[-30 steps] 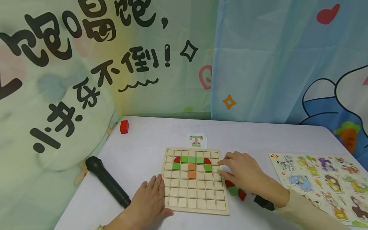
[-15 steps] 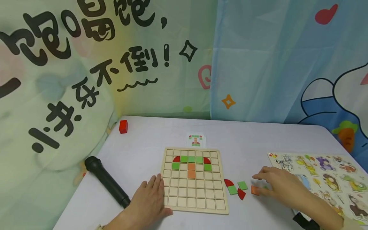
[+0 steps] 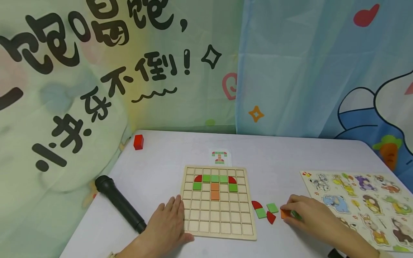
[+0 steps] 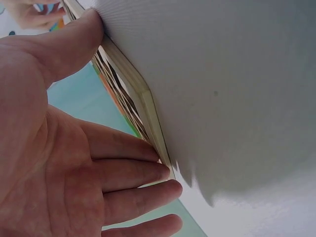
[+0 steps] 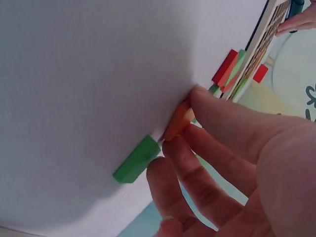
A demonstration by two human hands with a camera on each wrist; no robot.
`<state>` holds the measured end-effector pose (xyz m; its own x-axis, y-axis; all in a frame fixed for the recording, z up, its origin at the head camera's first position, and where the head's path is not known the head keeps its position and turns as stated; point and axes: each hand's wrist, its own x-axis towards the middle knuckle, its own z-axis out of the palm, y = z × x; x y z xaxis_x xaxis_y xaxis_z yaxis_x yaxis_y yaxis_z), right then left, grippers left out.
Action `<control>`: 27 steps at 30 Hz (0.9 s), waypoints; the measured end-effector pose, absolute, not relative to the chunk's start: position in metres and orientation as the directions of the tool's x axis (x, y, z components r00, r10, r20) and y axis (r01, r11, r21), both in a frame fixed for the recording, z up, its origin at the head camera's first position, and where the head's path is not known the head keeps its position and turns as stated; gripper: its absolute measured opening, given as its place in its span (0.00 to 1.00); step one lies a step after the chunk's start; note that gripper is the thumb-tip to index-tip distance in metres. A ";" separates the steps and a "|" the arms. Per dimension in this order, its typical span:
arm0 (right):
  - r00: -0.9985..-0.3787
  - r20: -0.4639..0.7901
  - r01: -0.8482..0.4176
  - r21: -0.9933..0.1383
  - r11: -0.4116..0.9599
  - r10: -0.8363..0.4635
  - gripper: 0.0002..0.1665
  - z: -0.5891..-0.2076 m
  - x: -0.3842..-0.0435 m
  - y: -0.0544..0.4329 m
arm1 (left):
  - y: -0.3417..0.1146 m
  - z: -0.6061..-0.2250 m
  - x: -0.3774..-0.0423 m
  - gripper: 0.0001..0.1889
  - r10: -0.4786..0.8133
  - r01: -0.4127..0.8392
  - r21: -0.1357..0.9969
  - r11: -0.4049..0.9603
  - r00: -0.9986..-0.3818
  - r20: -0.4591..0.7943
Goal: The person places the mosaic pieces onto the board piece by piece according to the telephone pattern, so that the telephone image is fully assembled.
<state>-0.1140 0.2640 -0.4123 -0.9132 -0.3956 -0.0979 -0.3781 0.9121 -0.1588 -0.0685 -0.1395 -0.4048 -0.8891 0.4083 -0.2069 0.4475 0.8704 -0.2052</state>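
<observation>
My right hand (image 3: 314, 216) pinches an orange square tile (image 5: 178, 121) between thumb and fingers, low over the table right of the board. A green tile (image 5: 136, 160) lies beside those fingers, partly hidden in the head view. With fingers straight, my left hand (image 3: 167, 222) rests against the left edge of the wooden grid board (image 3: 222, 218). On the board, red quarter-round tiles and green squares form a top bar, with two orange squares (image 3: 214, 191) stacked under its middle. Red and green loose tiles (image 3: 260, 213) lie just off the board's right side.
A small pattern card (image 3: 220, 157) lies behind the board. A black microphone (image 3: 120, 204) is on the left, and a red block (image 3: 138, 142) stands at the back left. An animal picture board (image 3: 358, 204) covers the table's right side, near my right forearm.
My right hand has moved from the board's right edge to the loose tiles farther right and now pinches the orange tile. My left hand has stayed at the board's edge.
</observation>
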 end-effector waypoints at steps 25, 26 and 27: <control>-0.640 0.219 -0.762 -0.055 0.646 -0.736 0.10 -0.380 -0.115 0.143 | -0.142 -0.406 -0.067 0.52 0.428 0.454 -0.200 0.868 -0.889 -0.160; -0.621 0.233 -0.776 -0.051 0.629 -0.748 0.09 -0.381 -0.117 0.137 | -0.142 -0.406 -0.067 0.52 0.427 0.453 -0.191 0.871 -0.889 -0.163; -0.607 0.245 -0.786 -0.050 0.616 -0.756 0.08 -0.382 -0.120 0.131 | -0.142 -0.406 -0.067 0.52 0.427 0.453 -0.187 0.872 -0.889 -0.165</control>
